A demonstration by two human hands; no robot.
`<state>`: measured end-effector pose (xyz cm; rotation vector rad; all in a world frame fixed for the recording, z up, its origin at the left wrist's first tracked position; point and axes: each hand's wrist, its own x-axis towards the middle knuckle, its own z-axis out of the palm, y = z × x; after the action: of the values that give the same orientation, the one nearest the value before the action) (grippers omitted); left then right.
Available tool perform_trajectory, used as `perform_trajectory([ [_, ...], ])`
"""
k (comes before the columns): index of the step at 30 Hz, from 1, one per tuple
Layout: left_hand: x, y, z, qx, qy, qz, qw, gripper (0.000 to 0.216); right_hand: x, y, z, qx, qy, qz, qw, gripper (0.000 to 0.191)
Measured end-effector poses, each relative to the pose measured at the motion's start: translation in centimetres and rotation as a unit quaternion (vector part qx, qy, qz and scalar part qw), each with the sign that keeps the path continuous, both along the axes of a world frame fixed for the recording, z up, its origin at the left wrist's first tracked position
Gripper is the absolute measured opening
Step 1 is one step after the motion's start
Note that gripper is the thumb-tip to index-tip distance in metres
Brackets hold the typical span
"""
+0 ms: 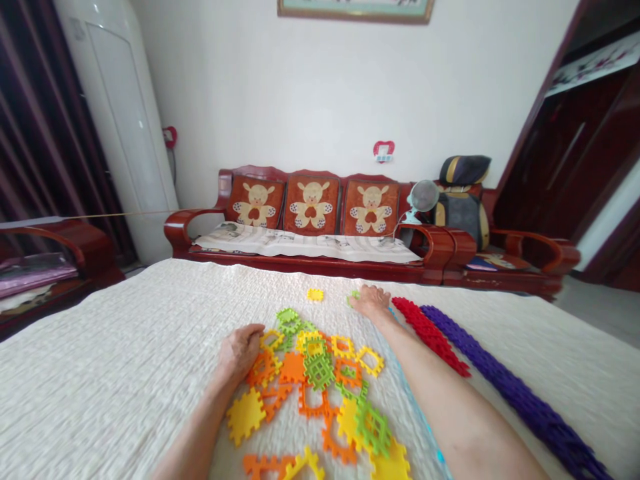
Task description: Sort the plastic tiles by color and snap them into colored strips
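Note:
My right hand (373,300) reaches toward the far side of the covered surface, its fingers closed on a green interlocking plastic piece (354,298). At the left edge of a loose heap rests my left hand (241,350), fingers curled in; what they hold, if anything, is hidden. Beside it lie a yellow frame piece (271,340) and an orange piece (264,369). The heap mixes yellow, green and orange notched squares, such as a green lattice piece (319,371) and a solid yellow square (247,417). One small yellow piece (315,295) lies apart, beyond the heap.
Right of my right forearm run a red row (430,335) and a longer purple row (510,383) of pieces. Light blue pieces (440,456) show partly under that arm. A wooden sofa (310,267) with bear cushions stands behind the quilted cover (125,353).

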<state>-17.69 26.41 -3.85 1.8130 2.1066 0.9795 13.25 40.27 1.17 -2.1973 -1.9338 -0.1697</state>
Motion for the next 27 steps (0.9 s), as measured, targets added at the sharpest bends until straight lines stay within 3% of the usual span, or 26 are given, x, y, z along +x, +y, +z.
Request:
perform_trajectory([
  [6, -0.1, 0.1, -0.3, 0.004, 0.0, 0.0, 1.0, 0.034, -0.1, 0.0, 0.0, -0.003, 0.006, 0.005, 1.0, 0.053],
  [12, -0.1, 0.2, -0.3, 0.011, -0.003, -0.002, 1.0, 0.033, 0.9, 0.0, 0.6, 0.01, 0.02, 0.007, 1.0, 0.044],
  [20, 0.0, 0.0, -0.1, 0.019, -0.005, -0.008, 1.0, 0.034, 0.0, -0.3, -1.0, 0.015, -0.026, 0.006, 1.0, 0.06],
  [27, 0.0, 0.0, -0.1, 0.017, -0.006, -0.008, 1.0, 0.034, -0.1, -0.3, -1.5, 0.011, -0.028, 0.002, 1.0, 0.051],
])
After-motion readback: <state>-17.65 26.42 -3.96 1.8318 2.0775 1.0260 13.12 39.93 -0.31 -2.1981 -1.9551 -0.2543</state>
